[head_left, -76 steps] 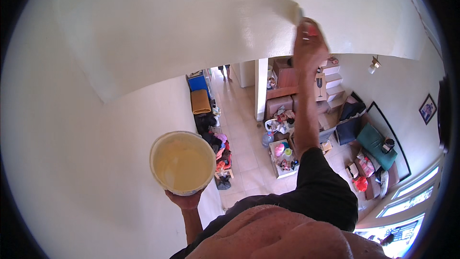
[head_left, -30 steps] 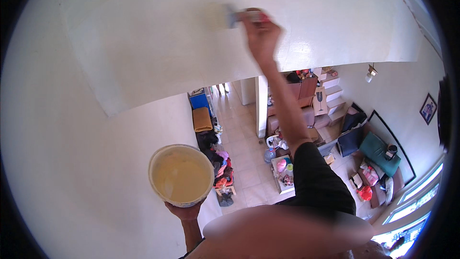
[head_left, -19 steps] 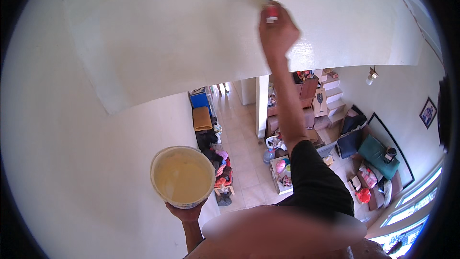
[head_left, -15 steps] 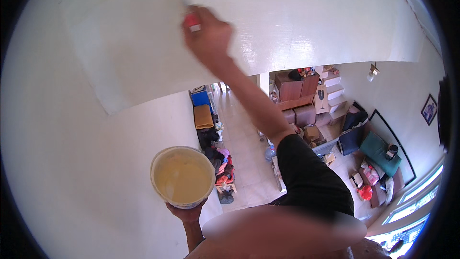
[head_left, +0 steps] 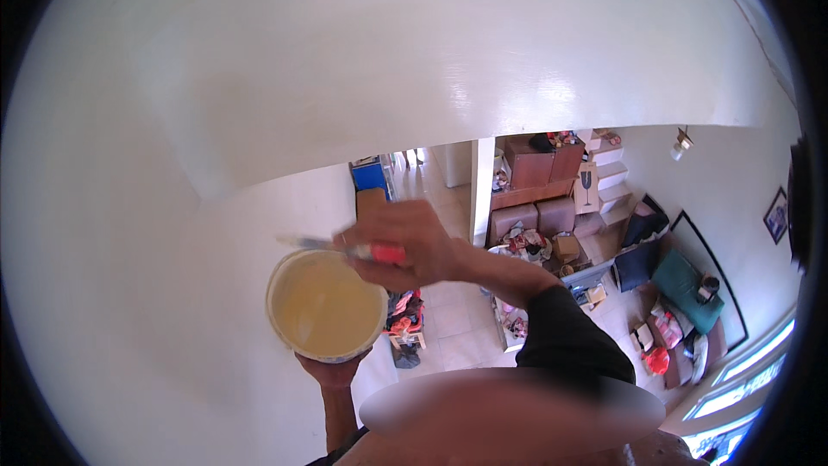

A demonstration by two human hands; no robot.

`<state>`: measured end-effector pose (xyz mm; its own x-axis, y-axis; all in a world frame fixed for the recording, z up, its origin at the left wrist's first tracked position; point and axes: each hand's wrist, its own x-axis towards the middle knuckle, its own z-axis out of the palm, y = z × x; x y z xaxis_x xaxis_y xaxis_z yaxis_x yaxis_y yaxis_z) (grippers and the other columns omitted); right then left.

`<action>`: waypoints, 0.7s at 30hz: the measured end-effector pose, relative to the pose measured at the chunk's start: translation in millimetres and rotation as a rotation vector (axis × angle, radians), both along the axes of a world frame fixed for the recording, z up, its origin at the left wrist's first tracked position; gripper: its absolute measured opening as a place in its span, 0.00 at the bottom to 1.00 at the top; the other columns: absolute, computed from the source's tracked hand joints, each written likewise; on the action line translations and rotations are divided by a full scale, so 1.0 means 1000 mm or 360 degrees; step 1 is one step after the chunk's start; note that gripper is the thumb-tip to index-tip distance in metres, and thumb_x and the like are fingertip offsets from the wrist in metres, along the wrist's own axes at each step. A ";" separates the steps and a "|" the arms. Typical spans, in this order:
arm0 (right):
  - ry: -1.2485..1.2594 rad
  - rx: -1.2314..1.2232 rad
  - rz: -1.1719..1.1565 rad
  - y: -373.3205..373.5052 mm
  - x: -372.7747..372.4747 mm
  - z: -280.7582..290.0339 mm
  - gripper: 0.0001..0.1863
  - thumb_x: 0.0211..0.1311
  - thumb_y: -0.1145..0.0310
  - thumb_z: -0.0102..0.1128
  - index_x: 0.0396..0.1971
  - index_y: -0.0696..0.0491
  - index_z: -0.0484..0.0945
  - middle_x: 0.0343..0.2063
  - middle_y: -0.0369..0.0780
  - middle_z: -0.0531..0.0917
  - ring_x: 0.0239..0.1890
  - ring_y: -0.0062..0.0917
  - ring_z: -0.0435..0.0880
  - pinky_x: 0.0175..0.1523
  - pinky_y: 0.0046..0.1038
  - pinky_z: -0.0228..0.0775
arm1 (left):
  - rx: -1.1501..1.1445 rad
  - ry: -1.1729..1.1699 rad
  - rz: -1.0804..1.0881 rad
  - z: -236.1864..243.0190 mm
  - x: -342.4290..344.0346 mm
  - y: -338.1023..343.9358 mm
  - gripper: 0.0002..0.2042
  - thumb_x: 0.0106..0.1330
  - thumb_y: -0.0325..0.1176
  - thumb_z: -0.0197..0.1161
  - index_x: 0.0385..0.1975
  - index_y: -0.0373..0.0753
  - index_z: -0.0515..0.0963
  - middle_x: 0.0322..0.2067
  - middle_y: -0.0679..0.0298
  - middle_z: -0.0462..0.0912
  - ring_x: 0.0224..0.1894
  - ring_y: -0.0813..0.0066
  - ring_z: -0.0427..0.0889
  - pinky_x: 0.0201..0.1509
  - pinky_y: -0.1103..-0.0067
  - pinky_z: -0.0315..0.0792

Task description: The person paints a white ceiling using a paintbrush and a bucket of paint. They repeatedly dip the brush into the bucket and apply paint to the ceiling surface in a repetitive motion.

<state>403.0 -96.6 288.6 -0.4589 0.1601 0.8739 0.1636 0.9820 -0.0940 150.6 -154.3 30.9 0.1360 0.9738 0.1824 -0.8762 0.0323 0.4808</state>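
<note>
My left hand [head_left: 333, 370] holds up a round, light-coloured bucket [head_left: 331, 355] from below. Pale yellowish paint [head_left: 321, 311] lies in it. Just over the bucket's far right rim, my right hand [head_left: 414, 242] is closed around a paintbrush [head_left: 388, 254] with a red and white handle. Motion blurs the brush; its bristle end points left, above the far rim, and I cannot tell whether it touches the rim. Farther up is a white, glossy wall panel [head_left: 448, 43], with shiny patches near its lower edge.
A white wall [head_left: 129, 293] runs along the left. Far below, on a tiled floor [head_left: 448, 328], stand a brown cabinet [head_left: 528, 164], sofas with clutter, a green cushion [head_left: 687, 285] and stairs [head_left: 611, 174]. A small lamp [head_left: 681, 145] hangs at the right, near a framed picture [head_left: 775, 214].
My right hand has come down from the white panel to the bucket, bringing the paintbrush over its rim. The bucket, in my left hand, has shifted slightly up and left.
</note>
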 end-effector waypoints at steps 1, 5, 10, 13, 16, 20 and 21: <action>-0.0044 0.0022 0.0035 0.001 -0.001 -0.016 0.15 0.53 0.70 0.74 0.42 0.53 0.86 0.33 0.41 0.89 0.32 0.33 0.89 0.37 0.30 0.81 | -0.0084 -0.0048 0.0006 -0.004 -0.002 0.002 0.41 0.68 0.71 0.46 0.75 0.49 0.60 0.71 0.56 0.66 0.70 0.48 0.70 0.63 0.43 0.73; -0.0184 -0.0018 0.0137 0.004 -0.010 -0.069 0.16 0.52 0.70 0.74 0.42 0.53 0.85 0.34 0.42 0.89 0.36 0.36 0.90 0.43 0.33 0.84 | -0.0123 -0.0100 0.0002 -0.016 0.000 0.011 0.38 0.72 0.66 0.45 0.72 0.43 0.64 0.67 0.56 0.71 0.67 0.54 0.73 0.67 0.53 0.72; -0.0223 -0.0328 0.0185 -0.002 -0.012 -0.096 0.14 0.52 0.70 0.73 0.40 0.54 0.85 0.34 0.43 0.89 0.35 0.37 0.90 0.43 0.33 0.84 | -0.0161 -0.0211 -0.0072 -0.020 0.004 0.010 0.37 0.72 0.66 0.44 0.71 0.42 0.65 0.66 0.57 0.73 0.67 0.56 0.74 0.69 0.55 0.70; -0.0131 -0.0457 0.0172 -0.006 -0.005 -0.094 0.12 0.53 0.72 0.72 0.39 0.55 0.86 0.33 0.43 0.90 0.34 0.37 0.91 0.42 0.31 0.84 | -0.0144 -0.0100 -0.0080 0.006 0.015 0.010 0.42 0.68 0.72 0.44 0.73 0.46 0.62 0.69 0.58 0.68 0.70 0.56 0.69 0.70 0.53 0.68; 0.0066 -0.0603 0.0190 -0.010 0.001 -0.088 0.11 0.56 0.75 0.70 0.40 0.56 0.86 0.34 0.43 0.90 0.33 0.33 0.92 0.40 0.29 0.84 | 0.0046 0.0065 -0.0087 0.029 0.017 0.004 0.51 0.59 0.82 0.44 0.77 0.51 0.56 0.74 0.60 0.61 0.74 0.54 0.62 0.72 0.49 0.64; 0.0338 -0.0769 0.0123 -0.019 0.006 -0.083 0.09 0.59 0.78 0.67 0.40 0.59 0.86 0.33 0.44 0.91 0.33 0.26 0.91 0.39 0.26 0.83 | 0.0087 0.0282 0.0104 0.018 0.012 0.006 0.58 0.51 0.88 0.41 0.79 0.54 0.51 0.77 0.62 0.54 0.77 0.53 0.56 0.74 0.45 0.59; 0.0413 -0.0789 0.0095 -0.022 0.005 -0.084 0.09 0.60 0.78 0.66 0.40 0.60 0.86 0.32 0.44 0.91 0.33 0.24 0.91 0.39 0.25 0.83 | 0.0095 0.0292 0.0139 0.012 0.012 0.007 0.59 0.50 0.89 0.40 0.79 0.54 0.50 0.78 0.62 0.53 0.77 0.53 0.56 0.74 0.45 0.58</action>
<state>407.7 -118.9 204.4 -0.2595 0.5608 0.7862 0.0191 0.8169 -0.5764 162.7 -147.6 43.3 0.0878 0.9716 0.2198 -0.7720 -0.0731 0.6314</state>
